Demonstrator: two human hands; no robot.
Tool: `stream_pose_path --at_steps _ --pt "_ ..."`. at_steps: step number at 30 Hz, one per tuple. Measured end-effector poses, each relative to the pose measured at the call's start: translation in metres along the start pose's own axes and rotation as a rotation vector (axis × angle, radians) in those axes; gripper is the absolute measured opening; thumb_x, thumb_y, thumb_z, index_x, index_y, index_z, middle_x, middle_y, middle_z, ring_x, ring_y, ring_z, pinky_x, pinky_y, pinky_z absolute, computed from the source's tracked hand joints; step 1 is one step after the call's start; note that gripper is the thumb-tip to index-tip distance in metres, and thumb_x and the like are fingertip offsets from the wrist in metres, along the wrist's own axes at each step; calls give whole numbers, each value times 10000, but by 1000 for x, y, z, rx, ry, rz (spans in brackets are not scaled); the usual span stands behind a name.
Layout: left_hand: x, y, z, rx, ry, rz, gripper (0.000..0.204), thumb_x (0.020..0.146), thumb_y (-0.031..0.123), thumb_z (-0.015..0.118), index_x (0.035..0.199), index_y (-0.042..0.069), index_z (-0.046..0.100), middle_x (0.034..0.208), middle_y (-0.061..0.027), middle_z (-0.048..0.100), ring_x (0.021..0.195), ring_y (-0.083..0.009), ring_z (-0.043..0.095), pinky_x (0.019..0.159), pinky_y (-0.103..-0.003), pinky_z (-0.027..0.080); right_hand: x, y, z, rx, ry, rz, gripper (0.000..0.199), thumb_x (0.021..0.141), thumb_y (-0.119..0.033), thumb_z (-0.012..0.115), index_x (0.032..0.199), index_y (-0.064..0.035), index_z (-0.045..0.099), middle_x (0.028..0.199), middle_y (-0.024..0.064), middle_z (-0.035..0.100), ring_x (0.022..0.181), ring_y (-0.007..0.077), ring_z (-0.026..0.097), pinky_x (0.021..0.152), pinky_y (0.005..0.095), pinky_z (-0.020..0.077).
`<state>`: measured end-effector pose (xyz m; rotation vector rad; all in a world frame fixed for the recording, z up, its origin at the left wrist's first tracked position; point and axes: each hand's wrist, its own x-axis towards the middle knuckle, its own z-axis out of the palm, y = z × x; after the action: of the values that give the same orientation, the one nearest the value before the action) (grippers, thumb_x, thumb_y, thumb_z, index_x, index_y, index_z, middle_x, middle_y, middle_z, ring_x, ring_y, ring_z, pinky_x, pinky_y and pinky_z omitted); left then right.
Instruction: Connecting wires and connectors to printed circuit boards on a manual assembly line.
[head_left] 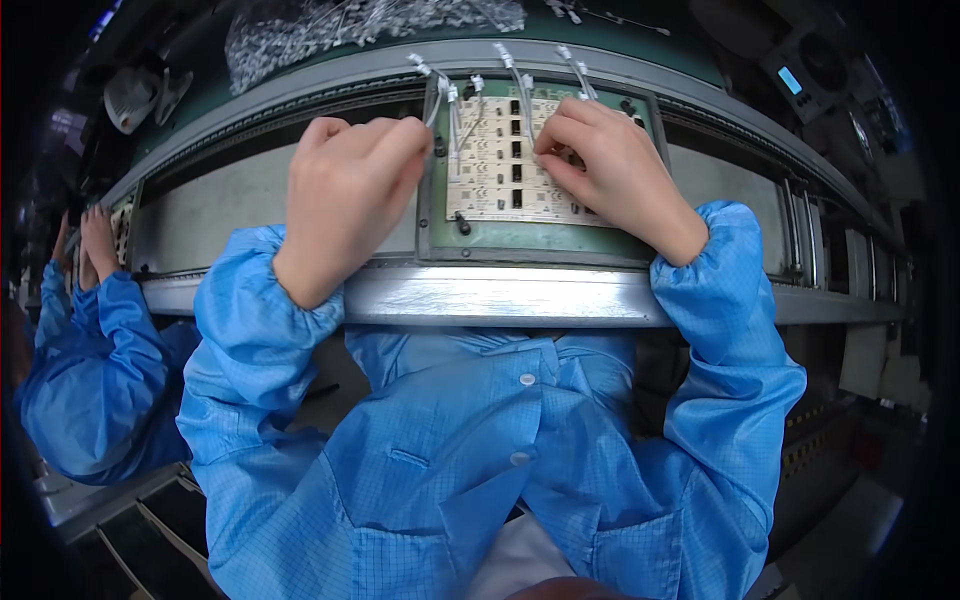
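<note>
A white circuit board panel (483,190) with a column of black parts lies in a green fixture (540,238) with a dark frame. Several thin white wires with white connectors (506,58) stick up along the panel's far edge. My left hand (350,195) is closed just off the fixture's left side, next to one wire; whatever its fingers may hold is hidden. Over the panel's right part, my right hand (622,172) has thumb and forefinger brought together near the black parts. Anything between those fingertips is too small or covered to make out.
The fixture rests on a conveyor with a shiny metal front rail (510,296). Beyond the far rail lies a clear bag of white-ended wires (370,28). A device with a lit display (790,80) stands far right. At left, another person's hand (98,240) works on the line.
</note>
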<state>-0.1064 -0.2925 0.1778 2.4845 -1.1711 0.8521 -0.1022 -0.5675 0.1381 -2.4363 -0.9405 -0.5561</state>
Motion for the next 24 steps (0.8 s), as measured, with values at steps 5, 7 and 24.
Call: stream_pose_path --at_steps 5,7,24 --pt "-18 7 7 -66 99 -95 168 819 81 741 960 133 667 772 -3 675 713 -211 651 693 -351 443 6 -3 7 63 -43 48 70 841 -61 720 866 -22 667 827 93 612 813 286 623 701 398 486" --pt "-20 5 7 -108 124 -141 195 815 82 746 991 140 687 775 2 681 722 -213 659 698 -353 449 8 -9 10 62 -48 62 76 841 -62 722 866 -15 667 826 96 612 811 285 624 698 394 484" --pt "-17 -1 11 -397 253 -140 227 836 13 755 1058 59 751 971 -63 752 885 -243 705 786 -346 542 9 -6 3 91 -116 75 86 883 -43 707 931 22 679 889 121 631 804 289 628 677 364 510"
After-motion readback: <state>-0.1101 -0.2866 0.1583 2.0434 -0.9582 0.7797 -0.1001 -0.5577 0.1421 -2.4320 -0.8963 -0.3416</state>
